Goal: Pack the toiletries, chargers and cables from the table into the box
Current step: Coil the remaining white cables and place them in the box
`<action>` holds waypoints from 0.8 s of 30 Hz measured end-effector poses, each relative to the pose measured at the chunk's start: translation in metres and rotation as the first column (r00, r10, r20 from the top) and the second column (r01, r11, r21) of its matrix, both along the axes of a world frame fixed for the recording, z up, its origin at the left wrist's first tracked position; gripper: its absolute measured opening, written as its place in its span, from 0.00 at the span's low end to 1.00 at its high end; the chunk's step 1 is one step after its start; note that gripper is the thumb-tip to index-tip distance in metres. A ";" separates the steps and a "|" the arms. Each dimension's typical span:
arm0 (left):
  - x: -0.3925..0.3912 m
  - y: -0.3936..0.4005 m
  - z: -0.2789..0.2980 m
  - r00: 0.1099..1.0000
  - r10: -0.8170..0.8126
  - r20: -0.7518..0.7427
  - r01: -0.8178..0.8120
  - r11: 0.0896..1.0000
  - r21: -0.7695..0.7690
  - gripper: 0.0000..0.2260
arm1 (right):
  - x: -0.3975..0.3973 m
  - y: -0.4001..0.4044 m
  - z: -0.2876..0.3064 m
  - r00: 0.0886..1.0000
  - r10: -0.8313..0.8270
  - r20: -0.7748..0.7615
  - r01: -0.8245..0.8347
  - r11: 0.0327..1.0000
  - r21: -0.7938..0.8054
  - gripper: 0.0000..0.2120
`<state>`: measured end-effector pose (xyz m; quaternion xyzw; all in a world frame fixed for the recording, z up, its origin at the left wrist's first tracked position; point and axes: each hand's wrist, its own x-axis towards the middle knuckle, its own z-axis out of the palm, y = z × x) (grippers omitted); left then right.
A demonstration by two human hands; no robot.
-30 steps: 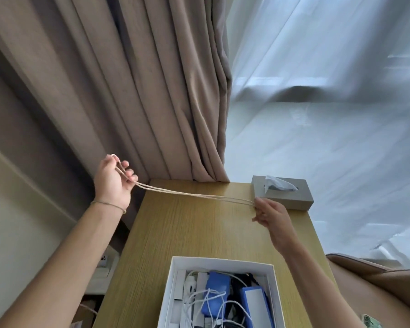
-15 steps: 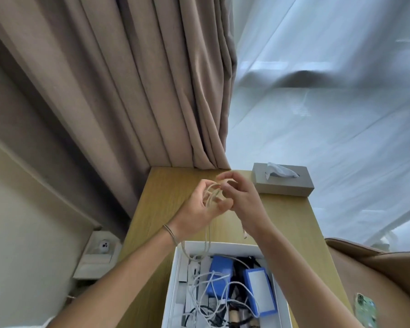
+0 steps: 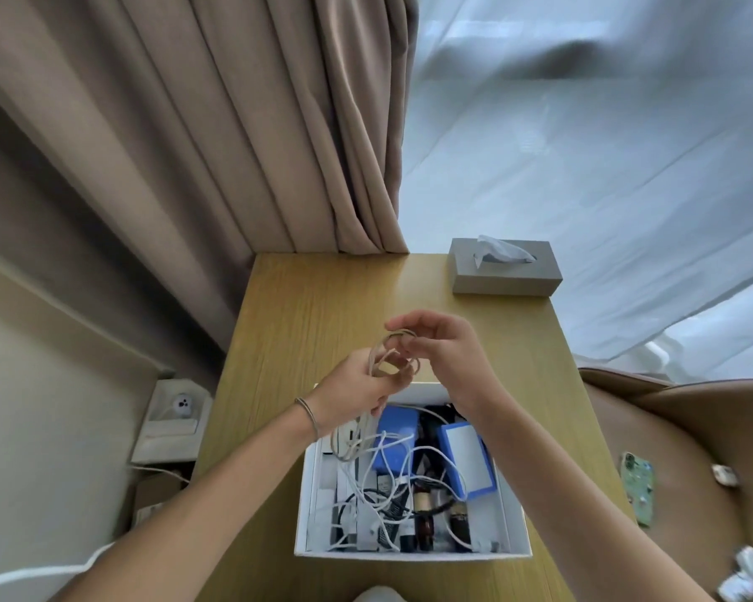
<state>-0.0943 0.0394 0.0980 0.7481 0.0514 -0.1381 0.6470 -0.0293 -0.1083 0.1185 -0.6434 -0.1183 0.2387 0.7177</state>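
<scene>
Both hands hold a beige cable [image 3: 394,360] above the box's [image 3: 514,510] 12 o'clock edge: left hand [image 3: 357,384] grips the coils, right hand [image 3: 442,345] pinches a loop with curled fingers.

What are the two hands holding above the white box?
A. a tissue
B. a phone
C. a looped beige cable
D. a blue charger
C: the left hand and right hand both grip a beige cable wound into loops, just above the far end of the white box.
</scene>
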 end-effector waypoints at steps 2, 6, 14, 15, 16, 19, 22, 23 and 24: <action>-0.009 0.001 -0.010 0.997 -0.048 -0.056 0.051 0.998 0.042 0.08 | -0.002 -0.011 -0.011 0.999 -0.013 0.041 0.018 0.992 -0.122 0.12; -0.024 -0.005 -0.035 0.989 -0.082 -0.124 0.102 0.980 0.171 0.05 | -0.013 -0.035 -0.038 0.998 -0.058 0.001 0.057 0.970 -0.236 0.13; -0.060 -0.045 -0.090 0.907 -0.408 0.101 0.132 0.505 0.853 0.09 | -0.039 -0.066 -0.074 0.978 -0.202 -0.040 0.175 0.919 -0.353 0.16; -0.063 -0.049 -0.096 0.895 -0.429 0.123 0.105 0.471 0.876 0.09 | -0.041 -0.069 -0.075 0.976 -0.213 -0.036 0.187 0.915 -0.357 0.16; -0.065 -0.051 -0.102 0.891 -0.432 0.137 0.085 0.454 0.887 0.09 | -0.042 -0.072 -0.076 0.975 -0.220 -0.031 0.194 0.912 -0.361 0.15; -0.066 -0.054 -0.117 0.902 -0.405 0.148 0.052 0.444 0.894 0.12 | -0.046 -0.080 -0.077 0.974 -0.223 -0.027 0.197 0.906 -0.375 0.15; -0.064 -0.053 -0.131 0.885 -0.423 0.197 -0.004 0.415 0.910 0.18 | -0.050 -0.085 -0.078 0.976 -0.215 -0.026 0.188 0.901 -0.392 0.14; -0.063 -0.052 -0.135 0.876 -0.440 0.200 -0.016 0.389 0.921 0.20 | -0.051 -0.086 -0.079 0.977 -0.212 -0.026 0.184 0.898 -0.399 0.14; -0.062 -0.051 -0.139 0.868 -0.455 0.198 -0.024 0.361 0.932 0.21 | -0.053 -0.087 -0.080 0.978 -0.209 -0.026 0.181 0.897 -0.404 0.14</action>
